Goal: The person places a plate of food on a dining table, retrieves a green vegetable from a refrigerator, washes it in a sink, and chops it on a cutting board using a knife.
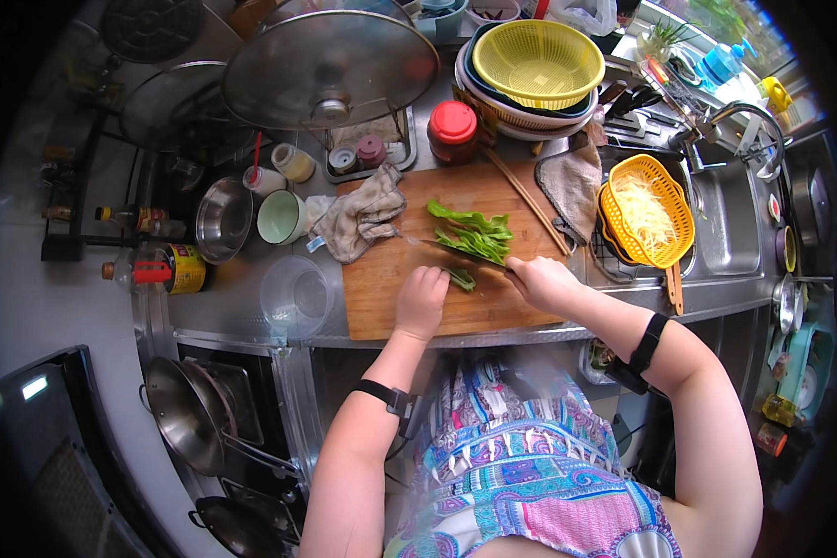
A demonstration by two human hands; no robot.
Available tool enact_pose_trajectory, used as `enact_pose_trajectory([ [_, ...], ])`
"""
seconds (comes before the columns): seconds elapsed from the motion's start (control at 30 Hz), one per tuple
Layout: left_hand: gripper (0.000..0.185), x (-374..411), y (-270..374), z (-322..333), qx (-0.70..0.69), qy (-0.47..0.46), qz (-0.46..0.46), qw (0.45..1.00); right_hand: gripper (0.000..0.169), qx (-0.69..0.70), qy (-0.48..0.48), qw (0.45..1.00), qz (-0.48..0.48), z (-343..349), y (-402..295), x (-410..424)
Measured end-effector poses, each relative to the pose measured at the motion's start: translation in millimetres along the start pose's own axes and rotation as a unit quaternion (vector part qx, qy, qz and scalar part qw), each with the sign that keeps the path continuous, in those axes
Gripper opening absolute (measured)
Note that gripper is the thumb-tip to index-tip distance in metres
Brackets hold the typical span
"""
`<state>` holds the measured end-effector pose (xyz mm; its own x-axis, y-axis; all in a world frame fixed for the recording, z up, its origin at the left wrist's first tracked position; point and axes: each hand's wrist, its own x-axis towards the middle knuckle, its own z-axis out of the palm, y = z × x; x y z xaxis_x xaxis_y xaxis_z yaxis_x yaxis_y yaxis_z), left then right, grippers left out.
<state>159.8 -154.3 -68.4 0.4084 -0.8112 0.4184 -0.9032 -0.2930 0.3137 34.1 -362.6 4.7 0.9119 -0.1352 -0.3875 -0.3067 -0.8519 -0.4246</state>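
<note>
On the wooden cutting board (pixel 383 300) my right hand (pixel 540 282) grips the handle of a kitchen knife (pixel 464 255). Its dark blade points left, between two portions of green vegetable. My left hand (pixel 422 296) has its fingers curled onto a short piece of green pepper or stem (pixel 462 279), nearer to me than the blade. Beyond the knife lies a pile of sliced green vegetable (pixel 473 230). The fingertips of my left hand partly hide the piece under them.
A crumpled cloth (pixel 364 215) overlaps the board's left side; chopsticks (pixel 526 199) lie along its right. A yellow basket of pale shreds (pixel 645 209) stands by the sink (pixel 729 223). A clear plastic bowl (pixel 296 296), green bowl (pixel 282 217) and red-lidded jar (pixel 453 132) stand around.
</note>
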Motion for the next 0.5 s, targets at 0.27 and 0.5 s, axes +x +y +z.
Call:
enact_pose_trajectory([
  [0.27, 0.021, -3.6, 3.6, 11.2, 0.020, -0.016, -0.029, 0.999, 0.012, -0.023, -0.056, 0.998, 0.023, -9.9, -28.2, -19.7],
  [0.5, 0.018, -3.9, 5.6, 6.1, 0.032, -0.066, -0.044, 0.996, 0.014, 0.000, -0.058, 0.998, 0.020, 8.2, -28.4, 0.3],
])
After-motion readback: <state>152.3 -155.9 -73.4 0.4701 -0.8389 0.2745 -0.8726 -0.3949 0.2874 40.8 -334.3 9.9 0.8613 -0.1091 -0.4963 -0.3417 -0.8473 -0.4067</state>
